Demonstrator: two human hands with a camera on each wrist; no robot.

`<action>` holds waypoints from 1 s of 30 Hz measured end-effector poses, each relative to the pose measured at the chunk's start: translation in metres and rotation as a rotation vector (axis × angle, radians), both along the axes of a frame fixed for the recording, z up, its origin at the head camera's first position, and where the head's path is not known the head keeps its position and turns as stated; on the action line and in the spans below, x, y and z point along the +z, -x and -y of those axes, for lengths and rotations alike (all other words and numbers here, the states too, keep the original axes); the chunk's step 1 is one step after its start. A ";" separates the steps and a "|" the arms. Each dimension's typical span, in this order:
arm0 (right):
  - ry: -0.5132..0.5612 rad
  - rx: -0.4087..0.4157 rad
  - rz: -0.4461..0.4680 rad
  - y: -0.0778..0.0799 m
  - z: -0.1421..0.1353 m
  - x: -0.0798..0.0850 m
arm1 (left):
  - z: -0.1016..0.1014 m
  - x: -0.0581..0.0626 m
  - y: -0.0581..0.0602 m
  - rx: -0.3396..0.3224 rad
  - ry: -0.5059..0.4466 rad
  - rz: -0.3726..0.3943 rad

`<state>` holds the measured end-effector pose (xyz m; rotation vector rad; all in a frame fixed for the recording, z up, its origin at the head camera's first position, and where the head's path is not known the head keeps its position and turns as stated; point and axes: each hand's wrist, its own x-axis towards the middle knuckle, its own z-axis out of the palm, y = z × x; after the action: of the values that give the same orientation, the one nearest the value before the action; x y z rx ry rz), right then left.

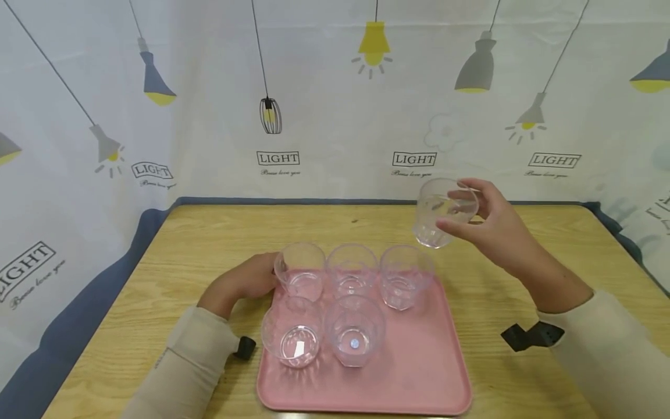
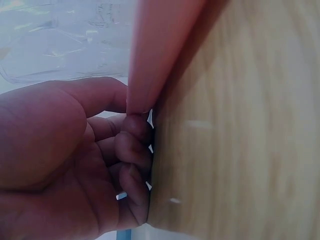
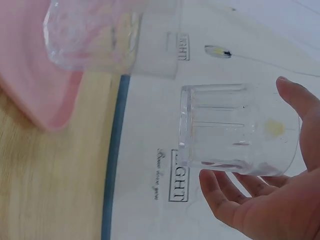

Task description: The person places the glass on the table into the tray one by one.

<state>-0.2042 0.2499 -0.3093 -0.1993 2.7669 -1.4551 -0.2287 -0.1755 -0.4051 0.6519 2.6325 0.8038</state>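
A clear plastic cup [image 1: 430, 233] is in my right hand [image 1: 497, 230], upright above the table behind the tray's far right corner. Thumb and fingers grip its sides, as the right wrist view also shows for the cup [image 3: 225, 130]. My left hand [image 1: 255, 276] holds the far left edge of a pink tray [image 1: 419, 372]. In the left wrist view the thumb lies on the tray's rim [image 2: 155, 55], with curled fingers under it. Several clear cups stand on the tray: three in the back row, including a back right cup [image 1: 402, 285], and two in front, including a front left cup [image 1: 298, 343].
The tray lies on a wooden table [image 1: 173, 291]. Behind it hangs a white cloth [image 1: 335, 116] printed with lamps, its blue border along the table's far edge. Black wrist straps [image 1: 534, 336] are on both sleeves.
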 end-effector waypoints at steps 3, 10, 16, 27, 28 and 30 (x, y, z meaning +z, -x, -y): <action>0.018 0.010 -0.020 -0.010 0.005 0.005 | 0.001 -0.002 0.000 -0.002 0.003 -0.007; 0.062 0.078 -0.108 -0.033 0.016 0.009 | 0.000 0.000 -0.004 0.010 0.000 -0.002; 0.116 0.171 -0.190 -0.051 0.022 0.006 | 0.000 0.000 -0.005 0.009 0.000 -0.001; 0.268 0.299 -0.239 -0.077 0.029 -0.007 | 0.001 0.002 -0.002 0.008 0.001 0.005; 0.278 0.310 -0.236 -0.079 0.029 -0.008 | 0.000 0.003 -0.002 0.006 -0.002 0.008; 0.278 0.329 -0.228 -0.083 0.030 -0.012 | 0.000 0.003 -0.002 0.003 -0.004 0.014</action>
<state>-0.1209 0.2201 -0.3211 -0.8275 2.5061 -1.8061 -0.2268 -0.1756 -0.4023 0.6415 2.6200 0.8120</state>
